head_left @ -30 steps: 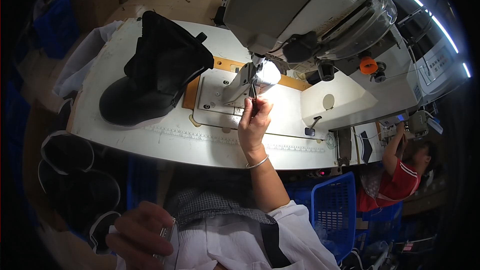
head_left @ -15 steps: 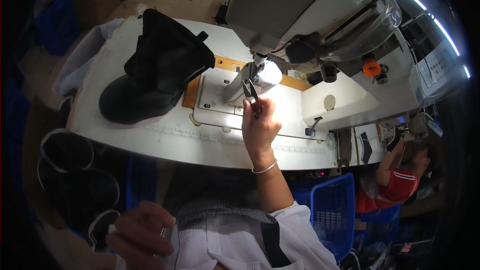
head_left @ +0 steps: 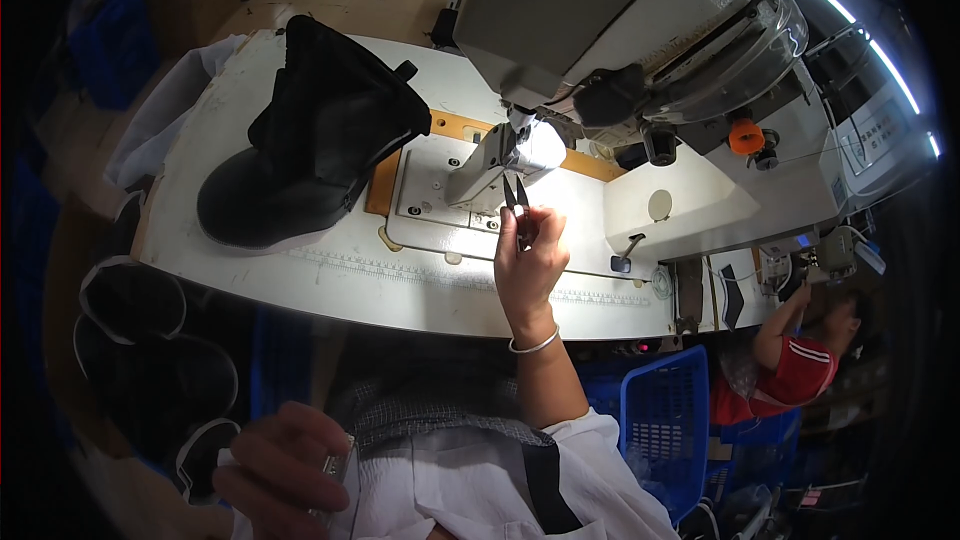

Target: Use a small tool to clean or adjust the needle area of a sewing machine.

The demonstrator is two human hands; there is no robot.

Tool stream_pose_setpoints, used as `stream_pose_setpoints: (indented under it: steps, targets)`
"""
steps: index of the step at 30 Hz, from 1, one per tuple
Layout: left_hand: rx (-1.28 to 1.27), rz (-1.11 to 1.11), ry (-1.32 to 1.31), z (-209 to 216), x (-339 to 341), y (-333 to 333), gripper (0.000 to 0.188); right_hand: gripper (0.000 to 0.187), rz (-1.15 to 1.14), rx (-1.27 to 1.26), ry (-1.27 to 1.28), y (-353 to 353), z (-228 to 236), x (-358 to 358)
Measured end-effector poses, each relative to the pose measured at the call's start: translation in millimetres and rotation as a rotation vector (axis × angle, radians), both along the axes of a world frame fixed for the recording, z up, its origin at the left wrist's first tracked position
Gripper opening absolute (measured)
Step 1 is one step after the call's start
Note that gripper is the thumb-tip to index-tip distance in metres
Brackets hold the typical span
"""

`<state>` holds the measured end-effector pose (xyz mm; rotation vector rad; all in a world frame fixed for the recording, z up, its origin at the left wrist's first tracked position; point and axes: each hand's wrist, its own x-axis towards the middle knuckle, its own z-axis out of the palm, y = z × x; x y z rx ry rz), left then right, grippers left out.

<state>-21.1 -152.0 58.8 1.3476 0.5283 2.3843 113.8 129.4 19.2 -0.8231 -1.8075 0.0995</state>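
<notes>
Thread snips [head_left: 517,202] are pinched in my right hand [head_left: 530,265], blades pointing away from me and slightly apart. Their tips stand just in front of the lit post [head_left: 478,178] of a sewing machine [head_left: 590,30]; touching or not, I cannot tell. A white bangle circles that wrist. Low at the left, in shadow, my left hand [head_left: 280,465] has its fingers curled. A small shiny, partly clear thing [head_left: 342,475] shows at its edge; whether it is gripped is unclear. Left of the post, a black boot-shaped piece [head_left: 300,155] lies on the white table [head_left: 430,305].
Below the table's left end hang dark pieces with pale edges [head_left: 155,370]. A blue plastic basket [head_left: 665,430] stands at the right, with a person in a red shirt [head_left: 790,370] beyond it. A ruler strip [head_left: 390,268] runs along the table's near side.
My right hand and the snips have drawn back a little toward me and slightly right, away from the post. The left hand has barely moved.
</notes>
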Motion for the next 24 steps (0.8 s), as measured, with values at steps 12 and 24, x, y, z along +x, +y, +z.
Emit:
stream_pose_setpoints:
  steps: [12, 24]
  targets:
    - [0.043, -0.172, -0.019, 7, -8, 1, 0.023, 0.02, -0.015, -0.133, 0.055, -1, 4, -7]
    - [0.03, -0.157, -0.04, 9, -6, 0, 0.025, 0.021, -0.102, -0.055, -0.054, -8, 11, -4]
